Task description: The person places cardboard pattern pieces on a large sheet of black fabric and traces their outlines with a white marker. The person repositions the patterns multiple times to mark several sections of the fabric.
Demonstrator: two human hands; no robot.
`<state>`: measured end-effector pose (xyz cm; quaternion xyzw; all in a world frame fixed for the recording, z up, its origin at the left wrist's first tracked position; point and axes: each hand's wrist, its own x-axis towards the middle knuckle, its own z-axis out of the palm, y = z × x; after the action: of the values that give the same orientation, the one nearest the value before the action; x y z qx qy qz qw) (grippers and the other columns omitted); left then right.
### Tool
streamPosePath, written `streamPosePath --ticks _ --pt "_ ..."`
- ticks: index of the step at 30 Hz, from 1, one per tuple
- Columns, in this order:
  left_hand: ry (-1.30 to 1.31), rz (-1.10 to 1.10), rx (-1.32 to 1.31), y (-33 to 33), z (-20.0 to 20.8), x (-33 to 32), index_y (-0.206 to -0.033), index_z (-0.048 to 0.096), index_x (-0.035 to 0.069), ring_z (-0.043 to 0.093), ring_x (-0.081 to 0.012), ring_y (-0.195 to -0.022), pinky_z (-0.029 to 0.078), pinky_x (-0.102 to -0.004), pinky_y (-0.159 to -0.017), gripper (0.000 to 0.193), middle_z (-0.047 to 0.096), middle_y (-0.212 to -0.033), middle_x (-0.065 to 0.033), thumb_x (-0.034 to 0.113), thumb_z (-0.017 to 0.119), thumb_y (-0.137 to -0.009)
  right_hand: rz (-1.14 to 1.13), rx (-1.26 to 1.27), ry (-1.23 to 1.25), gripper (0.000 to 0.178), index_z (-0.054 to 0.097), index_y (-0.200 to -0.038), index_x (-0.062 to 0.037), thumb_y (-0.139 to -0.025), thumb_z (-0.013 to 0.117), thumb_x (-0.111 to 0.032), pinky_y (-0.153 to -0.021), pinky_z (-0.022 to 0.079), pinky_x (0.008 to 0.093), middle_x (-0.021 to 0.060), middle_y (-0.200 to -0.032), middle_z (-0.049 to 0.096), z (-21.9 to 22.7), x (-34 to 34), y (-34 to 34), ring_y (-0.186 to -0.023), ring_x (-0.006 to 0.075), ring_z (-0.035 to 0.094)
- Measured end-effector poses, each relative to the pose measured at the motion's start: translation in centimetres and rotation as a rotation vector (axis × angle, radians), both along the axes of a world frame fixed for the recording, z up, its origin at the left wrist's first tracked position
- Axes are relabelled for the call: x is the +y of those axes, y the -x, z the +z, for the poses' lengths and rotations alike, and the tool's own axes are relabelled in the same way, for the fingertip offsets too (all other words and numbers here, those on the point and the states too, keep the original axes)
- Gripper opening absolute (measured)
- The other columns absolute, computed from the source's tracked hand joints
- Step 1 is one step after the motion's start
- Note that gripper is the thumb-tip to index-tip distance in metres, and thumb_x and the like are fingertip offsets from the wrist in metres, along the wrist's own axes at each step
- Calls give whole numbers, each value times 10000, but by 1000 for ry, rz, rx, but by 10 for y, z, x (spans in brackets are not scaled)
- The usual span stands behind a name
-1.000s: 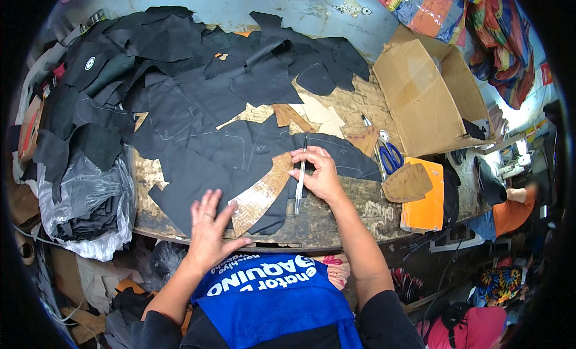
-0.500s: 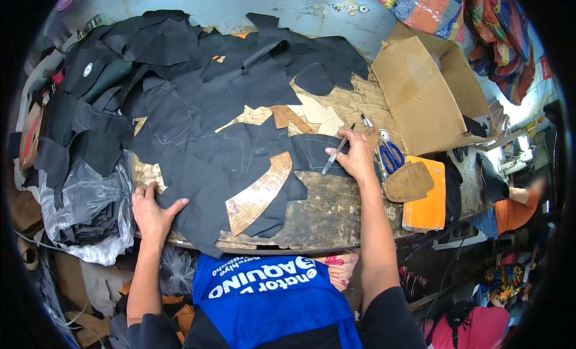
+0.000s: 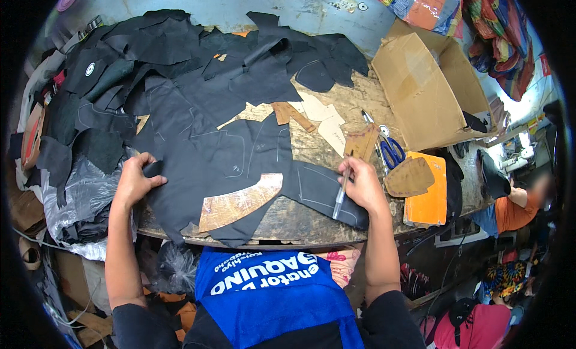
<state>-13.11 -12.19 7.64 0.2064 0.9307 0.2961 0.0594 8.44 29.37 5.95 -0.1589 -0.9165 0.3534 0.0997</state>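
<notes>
A large sheet of black leather [image 3: 201, 160] lies across the wooden table, with several pale outlines drawn on it. My left hand [image 3: 137, 180] pinches its left edge, thumb on top and the leather lifting between thumb and fingers. A pen [image 3: 340, 200] is closed in my right hand [image 3: 365, 184], tip pointing down toward me, over the leather's right end, where a long outline shows. Whether those fingers also grip the leather, I cannot tell. A curved, shiny tan template [image 3: 243, 202] rests on the leather between my hands. Just beyond my right hand lies a brown template [image 3: 362, 142].
Blue-handled scissors [image 3: 393, 152], a rounded brown template [image 3: 410, 177] and an orange pad [image 3: 426, 199] lie to the right. Behind them stands an open cardboard box [image 3: 420, 91]. Black leather pieces [image 3: 150, 43] pile up at the back left, above a clear plastic bag [image 3: 90, 193].
The leather has turned and shifted toward me, its right end swinging nearer, and the tan template moved with it. My left hand went up and gripped the edge; my right hand came nearer with the pen.
</notes>
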Motion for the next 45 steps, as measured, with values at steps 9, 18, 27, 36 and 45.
streamPosePath --ticks 9,18,27,36,45 --pt "28 -391 230 -156 -24 88 -1216 537 71 338 -395 -1302 220 -665 -1004 604 384 -1375 -218 315 757 -709 -15 293 154 200 637 -861 -15 -720 748 -103 -754 496 359 134 -885 659 -19 -50 -20 -847 285 640" --pt "185 -619 26 -192 -46 116 -1346 425 -1 133 -417 -1402 14 -770 -959 869 212 -1467 -299 598 628 -749 111 401 -83 247 660 -835 -55 -640 801 -110 -920 421 385 76 -920 694 -51 -89 9 -979 272 606" --pt "156 -643 -2 -192 -48 122 -1359 422 22 106 -452 -1397 14 -793 -930 863 178 -1469 -324 538 686 -720 28 391 -2 247 664 -848 -57 -634 787 -60 -919 434 380 78 -931 696 -54 -91 10 -993 270 602" --pt "148 -651 -38 -191 -51 126 -1381 384 13 66 -450 -1402 43 -800 -922 878 90 -1496 -308 511 692 -726 -27 391 64 172 668 -894 -43 -735 731 -59 -873 464 356 101 -936 687 -58 -89 12 -968 255 607" --pt "133 -646 -40 -192 -50 126 -1382 378 12 64 -443 -1405 47 -799 -924 875 105 -1495 -304 500 696 -728 -13 392 -9 306 674 -904 -41 -628 804 -57 -901 454 369 102 -941 688 -56 -91 12 -971 256 610"
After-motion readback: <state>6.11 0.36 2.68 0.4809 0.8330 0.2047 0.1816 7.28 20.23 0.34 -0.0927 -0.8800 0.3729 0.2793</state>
